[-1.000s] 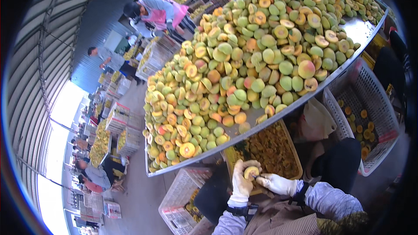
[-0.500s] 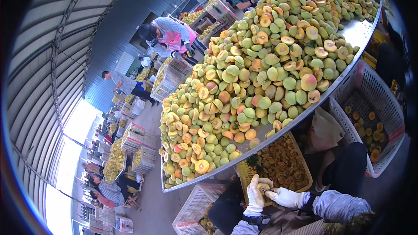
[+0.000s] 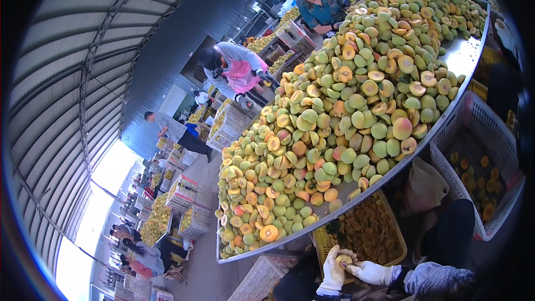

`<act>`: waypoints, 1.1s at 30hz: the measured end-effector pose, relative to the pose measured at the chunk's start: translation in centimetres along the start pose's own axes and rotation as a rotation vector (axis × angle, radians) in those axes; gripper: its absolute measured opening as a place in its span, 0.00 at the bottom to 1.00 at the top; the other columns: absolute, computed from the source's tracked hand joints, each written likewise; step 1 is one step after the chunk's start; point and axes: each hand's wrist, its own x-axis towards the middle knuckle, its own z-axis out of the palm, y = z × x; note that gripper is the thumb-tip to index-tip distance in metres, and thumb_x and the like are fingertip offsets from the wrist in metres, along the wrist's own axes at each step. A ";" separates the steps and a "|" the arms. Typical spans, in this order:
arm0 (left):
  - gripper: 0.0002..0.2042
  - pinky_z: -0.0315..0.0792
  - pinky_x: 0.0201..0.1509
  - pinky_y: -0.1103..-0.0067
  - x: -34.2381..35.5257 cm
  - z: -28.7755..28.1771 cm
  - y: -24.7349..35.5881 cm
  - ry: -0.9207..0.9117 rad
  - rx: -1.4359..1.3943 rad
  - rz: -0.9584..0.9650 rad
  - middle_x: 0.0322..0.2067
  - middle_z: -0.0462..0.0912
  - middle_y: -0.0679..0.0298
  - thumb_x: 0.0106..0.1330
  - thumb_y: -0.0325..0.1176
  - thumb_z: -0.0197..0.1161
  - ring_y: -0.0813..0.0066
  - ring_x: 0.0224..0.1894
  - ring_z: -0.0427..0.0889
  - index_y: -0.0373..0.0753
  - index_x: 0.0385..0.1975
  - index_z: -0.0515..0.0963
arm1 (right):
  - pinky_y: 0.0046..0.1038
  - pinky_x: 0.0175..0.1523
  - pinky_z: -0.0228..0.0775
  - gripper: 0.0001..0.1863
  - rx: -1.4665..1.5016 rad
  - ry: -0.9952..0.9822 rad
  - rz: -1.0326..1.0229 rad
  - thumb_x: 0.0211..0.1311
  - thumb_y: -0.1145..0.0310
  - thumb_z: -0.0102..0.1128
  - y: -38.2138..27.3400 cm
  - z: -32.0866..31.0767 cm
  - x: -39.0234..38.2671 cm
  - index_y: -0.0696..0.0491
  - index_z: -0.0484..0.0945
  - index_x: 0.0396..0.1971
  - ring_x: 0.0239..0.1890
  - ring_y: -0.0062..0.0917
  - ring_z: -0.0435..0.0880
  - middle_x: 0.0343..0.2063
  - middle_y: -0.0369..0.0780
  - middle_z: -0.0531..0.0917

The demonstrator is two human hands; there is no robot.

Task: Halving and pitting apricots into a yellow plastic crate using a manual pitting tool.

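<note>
At the lower middle, my left hand (image 3: 332, 273) in a white glove is closed around a cut peach (image 3: 344, 260). My right hand (image 3: 372, 272), gloved too, meets it from the right with its fingertips pressed together at the fruit. Whatever those fingers pinch is too small to make out. Both hands are over the near side of a yellow crate (image 3: 402, 245) that holds brownish-yellow fruit pieces. Just beyond rises a large heap of green-yellow peaches (image 3: 334, 128), many halved, on a metal-edged table (image 3: 446, 112).
On the right stands a white slatted basket (image 3: 443, 170) with some peach halves inside. A white plastic bag (image 3: 426, 187) hangs beside it. Another pale basket (image 3: 262, 280) is at the lower left. Beyond the table, several people work among stacked crates (image 3: 183, 192).
The view has shifted, so the table and heap appear lower and farther right. My hands stay together at the peach. A small dark tool tip seen earlier by my right fingers is not discernible now.
</note>
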 end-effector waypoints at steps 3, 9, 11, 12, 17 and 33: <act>0.26 0.80 0.44 0.64 -0.4 0.0 -0.4 -0.039 0.096 0.146 0.34 0.80 0.53 0.76 0.53 0.45 0.57 0.35 0.83 0.30 0.44 0.72 | 0.28 0.35 0.75 0.35 0.002 -0.014 0.029 0.72 0.38 0.43 -0.8 -0.2 -0.4 0.60 0.81 0.41 0.27 0.27 0.84 0.26 0.40 0.84; 0.23 0.80 0.41 0.64 -0.5 1.0 -0.3 -0.016 -0.047 0.097 0.33 0.79 0.55 0.74 0.51 0.50 0.59 0.31 0.82 0.31 0.37 0.73 | 0.29 0.36 0.73 0.34 -0.164 0.198 -0.195 0.73 0.39 0.43 1.5 0.7 1.2 0.59 0.81 0.34 0.27 0.27 0.82 0.23 0.39 0.83; 0.22 0.80 0.40 0.64 0.0 1.1 -0.5 0.072 -0.138 -0.011 0.31 0.79 0.55 0.74 0.50 0.51 0.59 0.31 0.81 0.32 0.35 0.73 | 0.29 0.34 0.73 0.34 -0.323 0.348 -0.362 0.73 0.40 0.43 1.8 1.3 1.7 0.59 0.81 0.33 0.26 0.26 0.81 0.23 0.39 0.82; 0.21 0.80 0.40 0.64 -0.4 1.0 -0.6 0.055 -0.148 0.005 0.30 0.79 0.56 0.73 0.50 0.52 0.59 0.32 0.81 0.32 0.35 0.73 | 0.28 0.33 0.72 0.34 -0.239 0.225 -0.249 0.74 0.40 0.42 1.4 1.0 1.3 0.59 0.81 0.32 0.24 0.26 0.81 0.23 0.39 0.82; 0.18 0.78 0.41 0.64 1.9 -2.5 -2.8 -0.142 -0.334 -0.054 0.27 0.77 0.58 0.72 0.48 0.55 0.59 0.32 0.80 0.38 0.31 0.73 | 0.31 0.40 0.74 0.37 0.133 -0.155 0.073 0.73 0.38 0.39 2.3 -0.4 1.8 0.61 0.82 0.36 0.30 0.31 0.84 0.26 0.42 0.84; 0.17 0.73 0.27 0.71 0.0 2.3 3.3 -0.086 -0.219 -0.357 0.20 0.76 0.65 0.65 0.49 0.62 0.67 0.25 0.79 0.48 0.20 0.68 | 0.18 0.16 0.50 0.27 0.558 -0.322 0.170 0.72 0.35 0.42 -1.7 -1.2 -0.5 0.43 0.74 0.32 0.11 0.12 0.62 0.14 0.27 0.71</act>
